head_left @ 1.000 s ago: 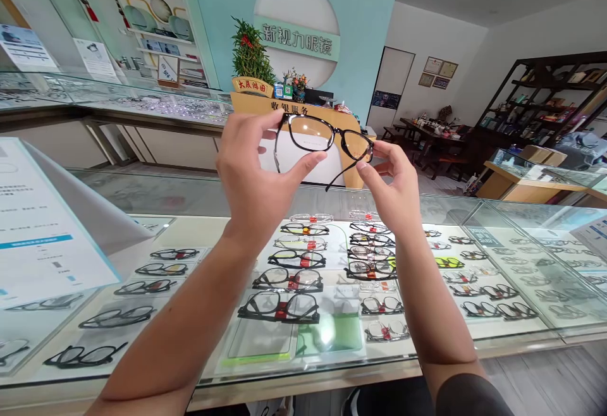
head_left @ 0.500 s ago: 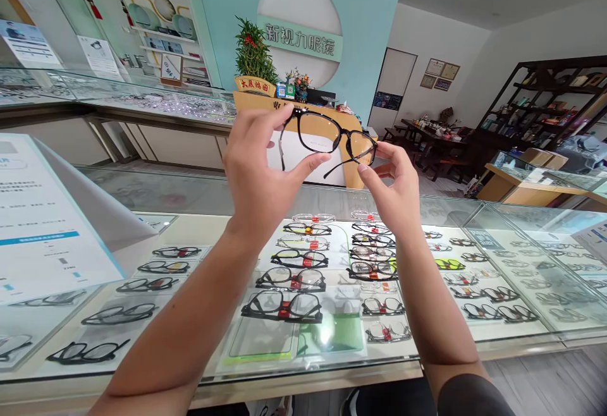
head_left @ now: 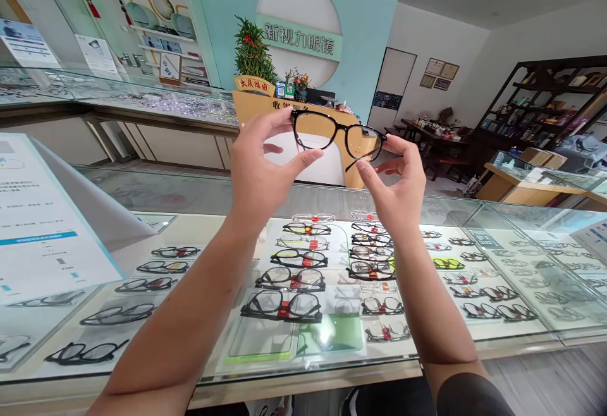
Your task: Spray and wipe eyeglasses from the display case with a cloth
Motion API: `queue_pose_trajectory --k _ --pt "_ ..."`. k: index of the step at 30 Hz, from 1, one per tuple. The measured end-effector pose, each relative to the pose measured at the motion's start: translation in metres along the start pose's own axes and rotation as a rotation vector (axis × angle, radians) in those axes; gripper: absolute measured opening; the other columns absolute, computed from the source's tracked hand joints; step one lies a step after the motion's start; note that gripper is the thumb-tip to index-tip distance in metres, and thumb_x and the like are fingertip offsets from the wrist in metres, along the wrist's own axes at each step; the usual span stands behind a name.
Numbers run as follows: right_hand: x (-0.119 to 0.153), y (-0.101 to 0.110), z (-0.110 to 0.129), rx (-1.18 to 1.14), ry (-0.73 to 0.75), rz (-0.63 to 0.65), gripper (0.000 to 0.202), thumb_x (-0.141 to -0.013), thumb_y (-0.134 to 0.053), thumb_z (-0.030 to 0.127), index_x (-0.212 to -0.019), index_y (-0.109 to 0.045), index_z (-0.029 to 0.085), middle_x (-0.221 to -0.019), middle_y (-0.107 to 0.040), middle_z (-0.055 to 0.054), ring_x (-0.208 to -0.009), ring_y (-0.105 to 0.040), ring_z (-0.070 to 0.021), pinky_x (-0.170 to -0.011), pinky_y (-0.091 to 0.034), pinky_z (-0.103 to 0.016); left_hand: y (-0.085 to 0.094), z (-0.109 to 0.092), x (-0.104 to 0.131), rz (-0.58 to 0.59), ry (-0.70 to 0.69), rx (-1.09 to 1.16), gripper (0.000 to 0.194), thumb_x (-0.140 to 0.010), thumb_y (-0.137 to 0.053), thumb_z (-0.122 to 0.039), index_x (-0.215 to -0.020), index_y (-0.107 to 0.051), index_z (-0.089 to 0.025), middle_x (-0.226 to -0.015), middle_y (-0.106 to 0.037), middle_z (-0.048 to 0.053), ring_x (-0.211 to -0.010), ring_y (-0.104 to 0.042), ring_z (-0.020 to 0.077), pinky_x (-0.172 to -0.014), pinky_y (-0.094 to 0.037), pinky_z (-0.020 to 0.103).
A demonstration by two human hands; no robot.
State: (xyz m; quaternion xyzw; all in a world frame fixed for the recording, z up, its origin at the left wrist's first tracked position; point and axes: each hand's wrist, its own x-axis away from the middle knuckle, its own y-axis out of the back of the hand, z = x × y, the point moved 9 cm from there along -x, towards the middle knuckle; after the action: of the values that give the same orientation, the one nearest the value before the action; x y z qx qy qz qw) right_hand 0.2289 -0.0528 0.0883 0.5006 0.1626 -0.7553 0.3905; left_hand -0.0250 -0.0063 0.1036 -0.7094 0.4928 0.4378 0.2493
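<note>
A pair of black-framed eyeglasses (head_left: 339, 126) is held up in front of me, above the glass counter. My left hand (head_left: 265, 157) pinches the frame's left end, its thumb under the left lens. My right hand (head_left: 396, 172) grips the right end, with the thumb at the lower rim of the right lens. The lenses face me, and the frame slopes slightly down to the right. One temple tip shows below the right lens; the rest of the temples is mostly hidden by the hands and frame.
Below my arms, a glass display counter (head_left: 332, 365) contains rows of eyeglasses (head_left: 282, 305), several with red tags. A folded white sign (head_left: 52, 214) stands on the left. Across the aisle are a wooden reception desk (head_left: 256, 112) with a plant (head_left: 255, 52) and another display case (head_left: 180, 103).
The eyeglasses have turned so the front faces me more squarely, and less of the temples shows. My right hand has shifted slightly to the right.
</note>
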Motion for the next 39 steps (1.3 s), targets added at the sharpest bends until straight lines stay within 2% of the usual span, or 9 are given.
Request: queue_pose_trajectory --k 7,16,21,25,31,39 --pt "-0.001 0.006 0.005 0.034 0.08 -0.038 0.054 -0.097 -0.078 0.054 -0.145 -0.059 0.035 -0.136 -0.064 -0.01 -0.092 -0.07 -0.023 -0.087 -0.06 -0.047 -0.009 0.01 0.002 0.044 0.076 0.061 0.062 -0.077 -0.098 -0.052 -0.131 -0.074 -0.034 -0.132 -0.081 0.006 -0.124 -0.078 0.0325 -0.093 -0.066 0.047" --pt "-0.002 0.01 0.01 0.057 0.103 -0.062 0.052 -0.099 -0.076 0.052 -0.146 -0.062 0.035 -0.134 -0.064 -0.009 -0.091 -0.068 -0.0213 -0.085 -0.06 -0.045 -0.013 0.014 0.004 0.058 0.097 0.043 0.058 -0.077 -0.097 -0.057 -0.124 -0.075 -0.03 -0.125 -0.083 0.007 -0.114 -0.08 0.0308 -0.086 -0.065 0.045" --pt "-0.004 0.002 -0.011 -0.055 -0.022 0.004 0.054 -0.097 -0.077 0.047 -0.146 -0.062 0.032 -0.142 -0.069 -0.011 -0.089 -0.07 -0.0192 -0.086 -0.061 -0.043 -0.008 -0.003 0.011 -0.069 -0.01 -0.065 0.06 -0.077 -0.098 -0.057 -0.125 -0.071 -0.033 -0.124 -0.079 0.005 -0.114 -0.078 0.03 -0.091 -0.064 0.045" --pt "-0.005 -0.006 -0.031 -0.125 -0.123 0.054 0.05 -0.096 -0.074 0.042 -0.143 -0.064 0.029 -0.141 -0.073 -0.011 -0.088 -0.072 -0.0171 -0.084 -0.062 -0.039 -0.007 -0.016 0.02 -0.142 -0.073 -0.126 0.069 -0.072 -0.102 -0.055 -0.128 -0.069 -0.032 -0.122 -0.073 0.006 -0.114 -0.076 0.0317 -0.096 -0.063 0.048" --pt "-0.004 -0.013 -0.039 -0.165 -0.197 0.067 0.044 -0.095 -0.071 0.036 -0.138 -0.067 0.027 -0.135 -0.076 -0.01 -0.088 -0.072 -0.017 -0.081 -0.061 -0.037 -0.006 -0.019 0.023 -0.159 -0.082 -0.142 0.068 -0.071 -0.102 -0.053 -0.126 -0.068 -0.032 -0.12 -0.07 0.006 -0.115 -0.073 0.0323 -0.103 -0.06 0.05" --pt "-0.002 -0.015 -0.039 -0.191 -0.215 0.059 0.044 -0.094 -0.073 0.039 -0.135 -0.067 0.026 -0.134 -0.076 -0.01 -0.086 -0.071 -0.0168 -0.081 -0.06 -0.038 -0.006 -0.018 0.019 -0.14 -0.053 -0.13 0.065 -0.072 -0.101 -0.056 -0.122 -0.07 -0.03 -0.121 -0.072 0.005 -0.108 -0.074 0.0295 -0.098 -0.06 0.051"
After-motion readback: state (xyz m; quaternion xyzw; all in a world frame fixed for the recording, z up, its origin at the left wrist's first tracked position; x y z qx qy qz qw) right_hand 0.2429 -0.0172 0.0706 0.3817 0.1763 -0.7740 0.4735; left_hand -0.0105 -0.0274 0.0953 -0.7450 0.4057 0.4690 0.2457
